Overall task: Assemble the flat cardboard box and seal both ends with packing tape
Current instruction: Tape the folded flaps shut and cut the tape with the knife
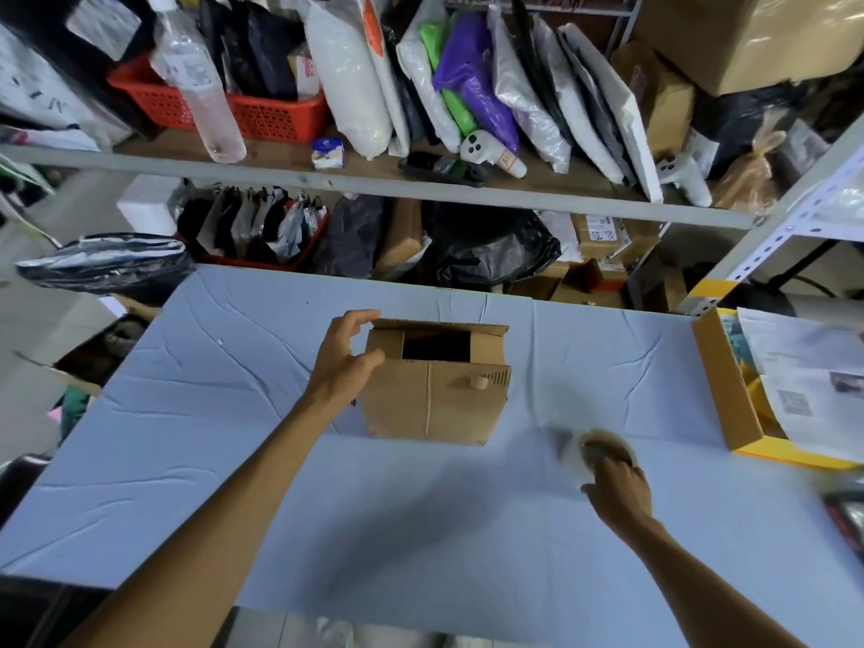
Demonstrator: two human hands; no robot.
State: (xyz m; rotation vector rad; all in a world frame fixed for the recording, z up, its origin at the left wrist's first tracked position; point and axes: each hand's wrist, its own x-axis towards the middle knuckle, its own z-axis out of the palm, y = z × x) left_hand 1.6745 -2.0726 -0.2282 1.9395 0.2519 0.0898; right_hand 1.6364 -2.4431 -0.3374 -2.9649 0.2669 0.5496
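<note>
Cluttered shelving (374,184) full of bagged parcels and a red basket (262,109) stood behind the work table (234,437), which was covered by a wrinkled pale blue sheet. Near the middle of that sheet the cardboard box (435,395) stood erected, its top end not closed: the flaps were only partly folded and a dark opening showed between them. The left hand (343,362) rested against the box's left side, fingers spread and loosely curved near the top flap, touching rather than clamped. To the right and nearer the person, well apart from the box, the right hand (617,488) was closed over the roll of packing tape (596,453), though blur made it impossible to tell how firmly. An open carton (727,381) with papers sat at the table's right edge. The likely trouble, as I judged it, was that the light box, steadied from one side only, could slide or tip on the loose sheet once tape was pulled across it. The flaps could also spring up and leave a gap under the tape, and a hasty one-handed pull might let the tape end fold onto itself
</note>
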